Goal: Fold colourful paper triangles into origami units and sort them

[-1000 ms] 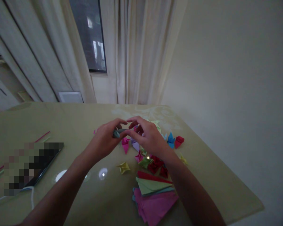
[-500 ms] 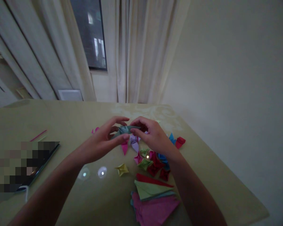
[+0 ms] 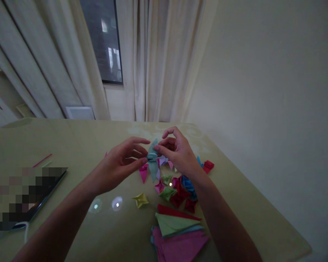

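Observation:
A light blue paper crane [image 3: 153, 166] is held above the table between my two hands, its wings pointing away from and toward me. My left hand [image 3: 123, 160] pinches its left side, thumb near the body and the other fingers curved behind. From the right, my right hand [image 3: 177, 149] grips it with thumb and fingers, the index finger raised. Beneath them lie a magenta folded paper piece [image 3: 143, 173] and a lilac one [image 3: 163, 160], partly covered by the crane and my fingers.
Red folded pieces [image 3: 177, 198], a green one [image 3: 167, 193] and blue ones [image 3: 188, 186] cluster by my right forearm. A yellow piece [image 3: 140, 200] lies apart. Nearer are stacked folded papers [image 3: 177, 240]. A dark tablet-like device [image 3: 47, 194] with a white cable is at left, a wall at right.
The light blue crane has turned, so its wings now run near to far and its spread shape shows. My right index finger has lifted. The view has shifted slightly.

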`<state>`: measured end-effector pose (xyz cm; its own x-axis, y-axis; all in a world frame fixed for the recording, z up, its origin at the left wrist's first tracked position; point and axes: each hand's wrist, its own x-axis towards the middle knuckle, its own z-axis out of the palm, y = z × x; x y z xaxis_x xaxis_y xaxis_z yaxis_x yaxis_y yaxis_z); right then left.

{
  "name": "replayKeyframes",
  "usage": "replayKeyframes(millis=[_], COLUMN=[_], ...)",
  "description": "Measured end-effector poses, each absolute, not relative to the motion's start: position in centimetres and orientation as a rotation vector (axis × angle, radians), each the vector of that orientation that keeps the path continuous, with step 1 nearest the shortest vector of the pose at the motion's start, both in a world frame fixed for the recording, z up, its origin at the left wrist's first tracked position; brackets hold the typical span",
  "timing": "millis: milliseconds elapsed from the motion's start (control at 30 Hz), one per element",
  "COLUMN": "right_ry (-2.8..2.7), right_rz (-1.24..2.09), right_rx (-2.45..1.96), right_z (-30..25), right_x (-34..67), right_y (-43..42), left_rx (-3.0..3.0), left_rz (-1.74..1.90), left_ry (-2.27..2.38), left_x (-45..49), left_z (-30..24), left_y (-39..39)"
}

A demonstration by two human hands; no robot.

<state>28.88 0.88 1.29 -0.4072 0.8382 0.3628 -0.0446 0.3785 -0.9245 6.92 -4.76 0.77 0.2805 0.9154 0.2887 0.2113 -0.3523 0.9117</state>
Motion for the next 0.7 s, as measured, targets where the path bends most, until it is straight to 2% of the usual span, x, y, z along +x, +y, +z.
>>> replayKeyframes(millis=[300, 467, 567, 700], right_ry=[-2.008, -2.150, -2.381, -2.749], right_rz=[1.056, 0.767, 0.604, 0.543], right_rx=[-0.628, -0.718, -0.819, -0.855], right_z=[2.9, 3.6, 3.1, 0.7], right_x=[30.1, 30.4, 30.1, 28.9], right_y=[0.1, -0.6, -0.4, 0.4], left_rx=[1.700, 1.731, 1.911, 2.259], left_rz=[1.218, 1.162, 0.991, 0.454], left_ry=[1.007, 1.081, 1.391, 1.856], left_x=[6.9, 5.7, 4.1, 2.2], left_z=[1.2, -0.2, -3.4, -8.2], left_y=[-4.6, -3.1, -1.2, 0.6])
